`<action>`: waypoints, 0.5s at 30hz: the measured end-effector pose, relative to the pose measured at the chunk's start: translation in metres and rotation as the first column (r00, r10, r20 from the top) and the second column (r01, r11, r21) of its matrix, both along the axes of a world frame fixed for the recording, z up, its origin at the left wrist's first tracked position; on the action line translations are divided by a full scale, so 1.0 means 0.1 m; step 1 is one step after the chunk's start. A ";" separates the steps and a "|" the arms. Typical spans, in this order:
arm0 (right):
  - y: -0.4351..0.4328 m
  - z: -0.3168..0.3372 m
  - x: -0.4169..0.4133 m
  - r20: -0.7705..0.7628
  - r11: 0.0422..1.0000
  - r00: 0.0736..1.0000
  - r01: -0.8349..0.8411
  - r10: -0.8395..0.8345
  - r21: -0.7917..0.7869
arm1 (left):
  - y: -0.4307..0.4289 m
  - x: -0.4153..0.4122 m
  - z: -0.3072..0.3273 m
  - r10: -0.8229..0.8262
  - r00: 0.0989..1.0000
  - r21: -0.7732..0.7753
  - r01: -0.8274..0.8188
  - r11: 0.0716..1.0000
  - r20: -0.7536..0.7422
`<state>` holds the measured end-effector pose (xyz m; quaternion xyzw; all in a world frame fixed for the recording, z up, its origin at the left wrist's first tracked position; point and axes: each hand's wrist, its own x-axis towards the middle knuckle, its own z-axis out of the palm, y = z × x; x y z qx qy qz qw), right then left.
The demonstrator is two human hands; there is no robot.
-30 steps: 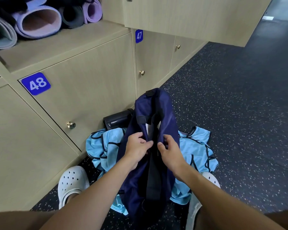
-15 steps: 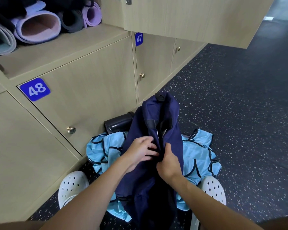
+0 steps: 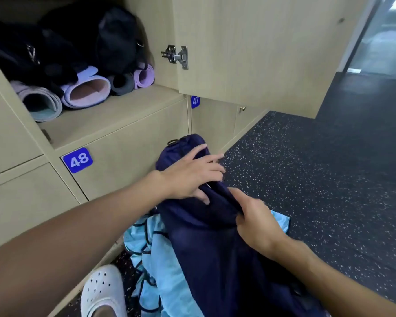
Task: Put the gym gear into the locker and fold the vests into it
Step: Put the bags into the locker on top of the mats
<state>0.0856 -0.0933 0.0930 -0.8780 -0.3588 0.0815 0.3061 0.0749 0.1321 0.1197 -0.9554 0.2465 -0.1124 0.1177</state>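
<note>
A navy blue gym bag (image 3: 206, 243) is lifted in front of me, its top near locker 48. My left hand (image 3: 192, 177) lies over the bag's upper part with fingers spread and the thumb tucked under a fold. My right hand (image 3: 256, 223) pinches the bag's fabric just below and to the right. Light blue vests with dark trim (image 3: 156, 259) lie in a heap on the floor under the bag. The open locker (image 3: 114, 110) above locker 48 holds rolled yoga mats (image 3: 85, 92) and black bags (image 3: 117, 42).
The open locker's door (image 3: 249, 53) swings out overhead to the right, with a metal hinge (image 3: 176, 56). Closed lockers 48 (image 3: 78, 160) and 47 (image 3: 195, 101) line the left. Dark speckled floor (image 3: 318, 179) spreads to the right. A white clog (image 3: 103, 291) is on my left foot.
The view has tilted up, showing the open locker's inside. The bag has risen toward the lockers. My left hand moved from pinching the opening to lying spread over the bag's top.
</note>
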 end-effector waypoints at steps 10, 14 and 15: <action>0.22 1.07 0.00 0.082 0.989 0.993 -0.076 0.087 -0.130 | 0.40 -0.47 1.15 0.233 0.972 -0.246 -0.218 0.944 0.032; 0.36 1.45 -0.04 0.189 0.996 0.978 -0.090 0.093 -0.022 | 0.48 -0.64 1.55 0.290 0.947 -0.272 -0.246 0.930 0.135; 0.38 1.53 -0.03 0.210 0.995 0.972 -0.102 0.101 -0.007 | 0.51 -0.65 1.61 0.291 0.946 -0.285 -0.241 0.928 0.146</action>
